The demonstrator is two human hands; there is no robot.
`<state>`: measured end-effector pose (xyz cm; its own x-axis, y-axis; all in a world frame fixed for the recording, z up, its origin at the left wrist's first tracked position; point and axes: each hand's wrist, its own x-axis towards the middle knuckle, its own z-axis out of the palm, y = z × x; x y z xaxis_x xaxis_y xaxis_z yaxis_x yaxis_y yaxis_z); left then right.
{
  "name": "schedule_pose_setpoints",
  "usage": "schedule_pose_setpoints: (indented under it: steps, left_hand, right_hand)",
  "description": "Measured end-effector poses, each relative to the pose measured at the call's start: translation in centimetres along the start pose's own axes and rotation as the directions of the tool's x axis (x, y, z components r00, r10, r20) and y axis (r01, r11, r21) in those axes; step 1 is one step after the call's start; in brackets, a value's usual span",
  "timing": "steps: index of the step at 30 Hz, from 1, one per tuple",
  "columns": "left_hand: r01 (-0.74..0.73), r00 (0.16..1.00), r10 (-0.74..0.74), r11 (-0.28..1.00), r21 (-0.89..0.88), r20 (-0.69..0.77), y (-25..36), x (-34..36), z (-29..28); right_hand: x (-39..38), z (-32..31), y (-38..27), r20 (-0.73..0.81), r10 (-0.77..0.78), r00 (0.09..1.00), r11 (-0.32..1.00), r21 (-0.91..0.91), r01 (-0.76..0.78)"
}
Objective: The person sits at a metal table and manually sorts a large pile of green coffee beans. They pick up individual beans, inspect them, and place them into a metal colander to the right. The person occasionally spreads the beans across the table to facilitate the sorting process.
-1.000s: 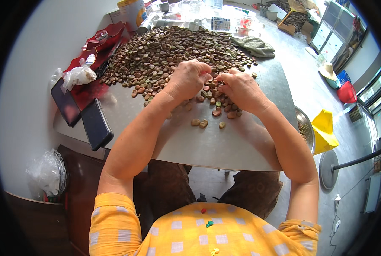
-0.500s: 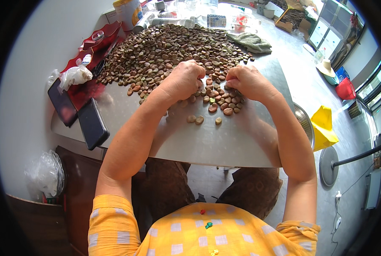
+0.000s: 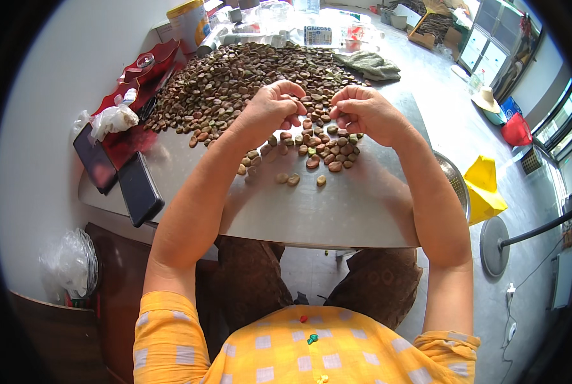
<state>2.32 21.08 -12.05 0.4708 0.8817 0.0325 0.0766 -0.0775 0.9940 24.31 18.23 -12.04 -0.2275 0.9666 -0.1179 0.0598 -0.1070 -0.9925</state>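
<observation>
A wide heap of dried broad beans (image 3: pixel 235 83), brown and greenish, covers the far part of the grey table (image 3: pixel 286 217). Just at its near edge, my left hand (image 3: pixel 272 114) hovers with forefinger and thumb apart, nothing visible between them. Facing it across a narrow gap is my right hand (image 3: pixel 368 115), its fingers bent but parted, beside the heap's right edge. Below and between the hands lies a smaller loose group of broad beans (image 3: pixel 331 152). A few single beans (image 3: pixel 293 180) lie nearer to me, and others sit next to my left wrist.
Two dark phones (image 3: pixel 140 189) and a red wavy-edged tray (image 3: pixel 116 144) with a white plastic bag (image 3: pixel 114 121) are at the left. Clear bottles (image 3: pixel 318 35), a yellow can (image 3: pixel 190 25) and a grey-green cloth (image 3: pixel 368 65) stand beyond the heap. A perforated metal bowl (image 3: pixel 454 182) is beside the table.
Both hands have lifted and moved slightly farther from me, and their fingertips have parted from a pinch. More single beans show beside my left wrist.
</observation>
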Motion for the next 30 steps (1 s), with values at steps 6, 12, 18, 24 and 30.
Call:
schedule_pose_setpoints:
  steps: [6, 12, 18, 24, 30]
  left_hand:
    - [-0.256, 0.952, 0.302, 0.689, 0.679, 0.053, -1.4, 0.2, 1.1]
    - [-0.307, 0.915, 0.393, 0.534, 0.788, 0.09, -3.0, 0.7, 1.4]
    - [-0.217, 0.961, 0.267, 0.553, 0.804, 0.076, -1.7, 0.2, 1.6]
    - [-0.261, 0.945, 0.315, 0.562, 0.785, 0.088, -1.8, 0.2, 1.3]
    - [-0.192, 0.963, 0.27, 0.688, 0.7, -0.001, -1.9, 0.7, 0.7]
  right_hand:
    - [-0.4, 1.3, -0.3, -0.025, -0.191, 0.981, 0.61, -0.786, 0.099]
    - [-0.7, 2.1, -0.5, 0.015, -0.188, 0.982, 0.401, -0.911, 0.091]
    - [-0.9, 2.8, -0.5, 0.037, -0.2, 0.979, 0.285, -0.954, 0.094]
    - [-0.6, 2.4, 0.5, 0.114, -0.29, 0.95, 0.311, -0.928, 0.206]
    - [-0.1, 1.7, 0.3, -0.02, -0.289, 0.957, 0.6, -0.783, 0.164]
